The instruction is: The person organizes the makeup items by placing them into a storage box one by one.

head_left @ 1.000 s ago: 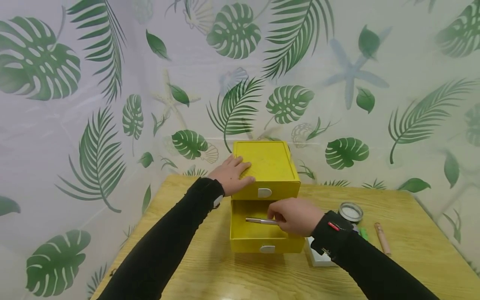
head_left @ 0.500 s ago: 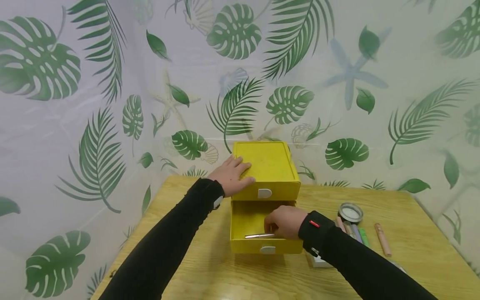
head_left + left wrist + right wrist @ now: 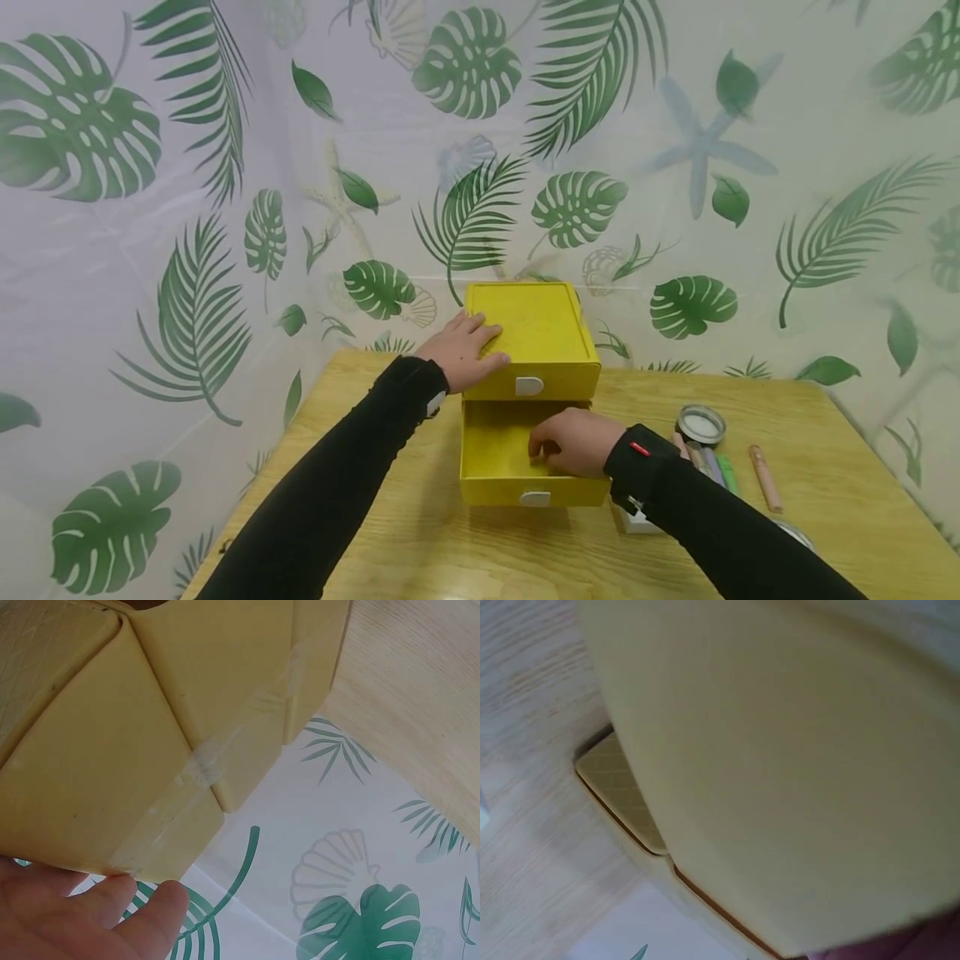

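A yellow two-drawer cabinet [image 3: 532, 321] stands on the wooden table, its lower drawer [image 3: 491, 492] pulled out. My left hand [image 3: 461, 354] rests with spread fingers on the left edge of its top; the left wrist view has the fingertips [image 3: 161, 907] along the cabinet's edge. Inside the lower drawer is my right hand [image 3: 573, 440], palm down, fingers bent toward the drawer floor. The silver pen is out of sight, and I cannot tell whether the fingers still pinch it. In the right wrist view the drawer's outer side [image 3: 765, 772] covers most of the hand [image 3: 907, 945].
Right of the cabinet lie several markers [image 3: 711, 462], partly behind the right sleeve, and a separate pinkish marker [image 3: 765, 479]. A round clear-rimmed object [image 3: 701, 425] sits behind them. A white box [image 3: 636, 522] is beside the drawer. A leaf-patterned sheet [image 3: 480, 125] hangs behind the table.
My right hand has lowered the silver pen into the open drawer, toward its front wall, and the pen has gone from view. The left hand has stayed on the cabinet.
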The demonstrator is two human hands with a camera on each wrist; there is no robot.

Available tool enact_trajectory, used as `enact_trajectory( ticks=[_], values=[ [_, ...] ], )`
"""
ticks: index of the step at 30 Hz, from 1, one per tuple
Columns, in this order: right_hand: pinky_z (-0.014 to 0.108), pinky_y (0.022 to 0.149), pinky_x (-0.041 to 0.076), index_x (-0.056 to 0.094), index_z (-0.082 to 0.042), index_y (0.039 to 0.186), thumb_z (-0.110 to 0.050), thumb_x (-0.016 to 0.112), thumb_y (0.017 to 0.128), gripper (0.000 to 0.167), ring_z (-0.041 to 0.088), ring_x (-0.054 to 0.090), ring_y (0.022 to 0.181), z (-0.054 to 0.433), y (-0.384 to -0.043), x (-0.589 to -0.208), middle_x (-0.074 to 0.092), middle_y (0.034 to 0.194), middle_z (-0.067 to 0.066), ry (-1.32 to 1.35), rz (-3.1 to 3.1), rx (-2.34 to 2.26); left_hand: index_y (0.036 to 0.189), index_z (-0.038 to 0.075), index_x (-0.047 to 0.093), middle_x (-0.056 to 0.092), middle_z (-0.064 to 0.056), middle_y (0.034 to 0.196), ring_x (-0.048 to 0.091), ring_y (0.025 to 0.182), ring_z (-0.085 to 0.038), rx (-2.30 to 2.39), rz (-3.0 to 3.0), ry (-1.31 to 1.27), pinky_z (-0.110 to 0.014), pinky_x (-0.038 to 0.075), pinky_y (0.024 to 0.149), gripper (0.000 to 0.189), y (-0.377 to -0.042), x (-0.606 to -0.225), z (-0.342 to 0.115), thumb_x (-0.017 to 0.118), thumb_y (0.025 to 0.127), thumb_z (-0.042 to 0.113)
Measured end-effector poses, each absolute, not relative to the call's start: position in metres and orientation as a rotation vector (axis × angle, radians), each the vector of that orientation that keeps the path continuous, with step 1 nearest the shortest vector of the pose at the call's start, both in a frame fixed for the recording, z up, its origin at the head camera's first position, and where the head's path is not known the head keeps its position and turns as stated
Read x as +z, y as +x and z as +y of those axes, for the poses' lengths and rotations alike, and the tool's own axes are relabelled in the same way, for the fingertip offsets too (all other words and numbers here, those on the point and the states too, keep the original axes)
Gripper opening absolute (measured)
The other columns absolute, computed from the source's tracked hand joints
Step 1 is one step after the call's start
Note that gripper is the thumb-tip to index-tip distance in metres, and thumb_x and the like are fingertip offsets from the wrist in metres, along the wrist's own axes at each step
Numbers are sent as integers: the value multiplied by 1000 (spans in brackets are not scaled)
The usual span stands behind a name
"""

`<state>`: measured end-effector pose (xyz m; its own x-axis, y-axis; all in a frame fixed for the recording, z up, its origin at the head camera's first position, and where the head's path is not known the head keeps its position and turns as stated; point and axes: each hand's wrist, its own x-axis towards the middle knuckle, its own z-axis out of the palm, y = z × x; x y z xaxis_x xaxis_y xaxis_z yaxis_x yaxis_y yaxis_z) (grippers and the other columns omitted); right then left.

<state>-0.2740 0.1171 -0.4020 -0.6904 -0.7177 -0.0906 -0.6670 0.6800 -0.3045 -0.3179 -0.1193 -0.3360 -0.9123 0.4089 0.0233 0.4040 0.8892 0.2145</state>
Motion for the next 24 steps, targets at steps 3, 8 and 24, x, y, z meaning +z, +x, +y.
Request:
enact_trajectory(
  ticks=[3, 8, 24],
  values=[
    [29, 69, 48, 75, -17, 101, -11, 70, 93, 11, 9, 54, 73, 122, -273, -399, 59, 82, -12, -1155, 2705, -420, 158, 21, 38, 25, -9, 166, 14, 154, -30, 337, 3033, 650, -46, 19, 123, 66, -317, -336, -119, 42, 104, 58],
    [31, 74, 53, 75, -14, 108, -10, 66, 94, 17, 8, 58, 81, 139, -268, -387, 67, 98, -7, -1175, 2696, -536, 158, 21, 39, 25, -9, 166, 13, 154, -31, 351, 3036, 641, -46, 19, 123, 66, -316, -337, -119, 42, 103, 59],
    [40, 76, 56, 72, -10, 108, -11, 67, 96, 14, 16, 63, 85, 221, -275, -387, 69, 97, -1, -837, 2902, -681, 159, 21, 37, 24, -9, 166, 12, 154, -31, 361, 3021, 652, -46, 18, 123, 66, -316, -336, -119, 42, 104, 58]
  ],
)
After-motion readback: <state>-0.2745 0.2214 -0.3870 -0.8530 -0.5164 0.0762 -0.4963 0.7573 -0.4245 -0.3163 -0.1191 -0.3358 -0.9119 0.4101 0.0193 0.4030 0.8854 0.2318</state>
